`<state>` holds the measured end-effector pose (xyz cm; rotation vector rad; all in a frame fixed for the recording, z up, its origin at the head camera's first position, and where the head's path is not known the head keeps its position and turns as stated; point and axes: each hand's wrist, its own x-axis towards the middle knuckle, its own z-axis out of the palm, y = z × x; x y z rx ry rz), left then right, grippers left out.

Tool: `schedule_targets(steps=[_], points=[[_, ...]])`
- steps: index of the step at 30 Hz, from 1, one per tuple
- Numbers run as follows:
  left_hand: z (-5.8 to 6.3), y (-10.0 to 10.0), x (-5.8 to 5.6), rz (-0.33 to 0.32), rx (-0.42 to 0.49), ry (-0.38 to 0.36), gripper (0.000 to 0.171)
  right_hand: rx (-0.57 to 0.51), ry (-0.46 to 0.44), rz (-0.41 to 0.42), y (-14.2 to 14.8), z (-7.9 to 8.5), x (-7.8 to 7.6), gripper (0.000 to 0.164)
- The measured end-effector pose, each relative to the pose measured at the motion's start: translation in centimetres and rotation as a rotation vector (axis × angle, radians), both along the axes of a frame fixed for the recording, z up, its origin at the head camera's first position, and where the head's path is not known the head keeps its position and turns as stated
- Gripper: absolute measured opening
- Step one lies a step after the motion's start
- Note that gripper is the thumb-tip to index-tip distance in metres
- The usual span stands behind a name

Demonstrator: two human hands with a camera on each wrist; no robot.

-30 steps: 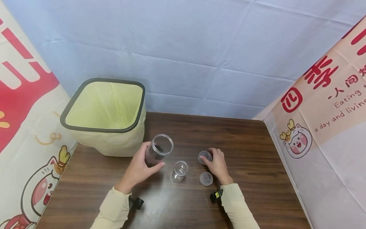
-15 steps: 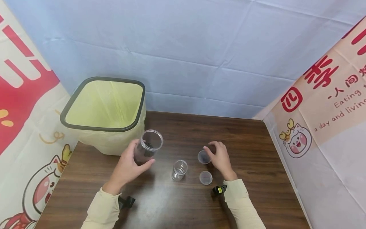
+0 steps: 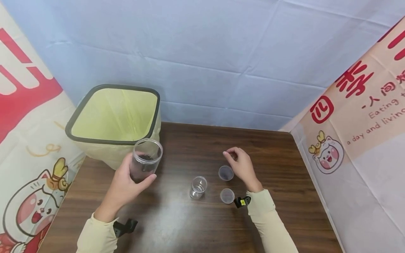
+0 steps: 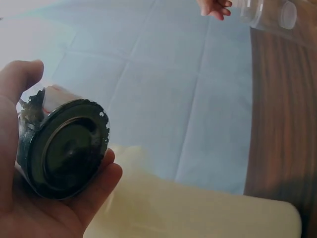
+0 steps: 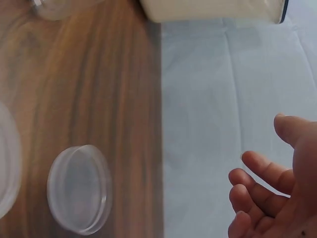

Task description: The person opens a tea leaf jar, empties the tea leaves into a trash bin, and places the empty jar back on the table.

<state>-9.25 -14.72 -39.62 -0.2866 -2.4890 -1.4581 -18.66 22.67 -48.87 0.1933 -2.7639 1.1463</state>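
My left hand [image 3: 121, 186] grips a clear plastic jar [image 3: 146, 165] by its side, beside the bin. Dark, flaky bits lie inside, and the jar's mouth has no lid on. From the left wrist, the jar's round base [image 4: 69, 156] shows dark through the plastic. My right hand [image 3: 243, 166] hovers with loosely curled fingers and holds nothing. Just below it, a clear round lid [image 3: 226, 173] lies on the table, also visible as a lid [image 5: 79, 190] in the right wrist view. A second lid [image 3: 227, 196] lies nearer me. Between the hands stands a smaller open clear jar [image 3: 198, 188].
A bin [image 3: 109, 141] with a black rim and pale yellow liner stands at the table's back left. The dark wooden table [image 3: 265, 225] meets a pale blue cloth wall [image 3: 205, 70] behind. Printed banners flank both sides.
My left hand has carried the larger jar leftward, closer to the bin. The right hand has let go of the upper lid and lifted slightly away from it.
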Motion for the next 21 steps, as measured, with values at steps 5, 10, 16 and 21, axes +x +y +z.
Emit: schedule_targets(steps=[5,10,16,21], points=[[-0.9,-1.5,-0.1,0.012,-0.01,0.01,0.07,-0.023,0.01,0.033,-1.0,1.3,-0.4,0.035],[-0.4,-2.5,0.1,0.039,-0.033,0.029,0.07,-0.032,-0.003,0.053,-1.8,2.5,-0.9,0.035],[0.3,-3.5,0.4,0.089,-0.067,0.033,0.071,-0.075,-0.022,0.103,-2.8,4.2,-1.5,0.035],[0.8,-4.4,0.5,0.138,-0.099,0.05,0.073,-0.113,-0.027,0.156,-3.7,5.6,-1.9,0.032]])
